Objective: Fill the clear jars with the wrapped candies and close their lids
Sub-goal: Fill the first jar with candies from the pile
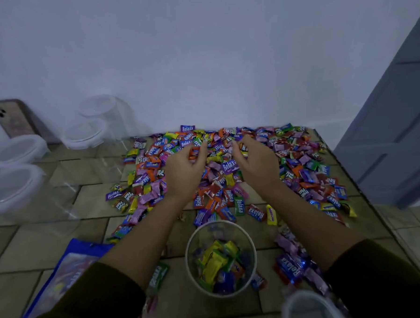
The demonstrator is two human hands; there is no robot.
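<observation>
Tiled floor [50, 250] beneath a white wall [199, 62] holds the open, part-filled clear plastic jar [220, 255] near, with bright wrapped candies [229, 167] spread beyond it. Left hand [185, 170] and right hand [258, 163] each curl round some. Overfull handfuls of slippery wrappers could spill beside the jar's mouth.

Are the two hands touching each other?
Apart. The head view shows a plain gap, with candies visible between the left hand and the right hand.

The person wears a dark olive-brown long-sleeved top of soft-looking cloth. Its left sleeve [90, 301] and right sleeve [383, 273] end near the elbows, leaving the left forearm [145, 237] and right forearm [311, 216] bare.
</observation>
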